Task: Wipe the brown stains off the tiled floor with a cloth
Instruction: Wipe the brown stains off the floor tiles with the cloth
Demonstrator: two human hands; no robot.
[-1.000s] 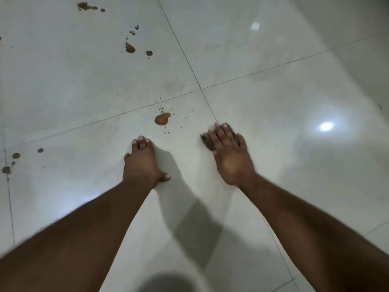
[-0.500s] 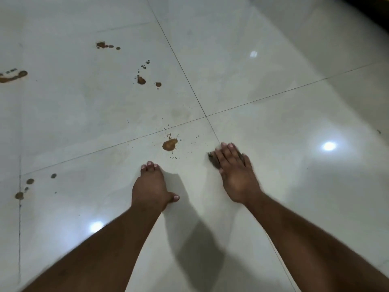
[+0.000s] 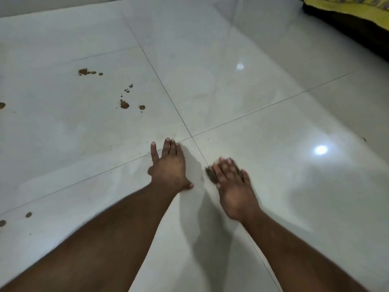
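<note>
Blot nearest our hands now gone; right hand [image 3: 233, 186] pressing cloth [image 3: 211, 175] flat, left hand [image 3: 168, 165] spread on floor [image 3: 273, 165]; far-left brown stains [image 3: 124, 104] remain.

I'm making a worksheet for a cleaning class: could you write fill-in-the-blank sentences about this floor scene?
1. The cloth lies under the ____ hand.
2. The left hand rests flat on the ____.
3. The stains on the tiles are ____ in colour.
4. The fabric at the top right corner is ____.

Missing words: right; floor; brown; yellow

Cloth [image 3: 210, 175] mostly hidden under blurred right hand [image 3: 233, 186]; yellow fabric [image 3: 347, 9] cut off.
</note>
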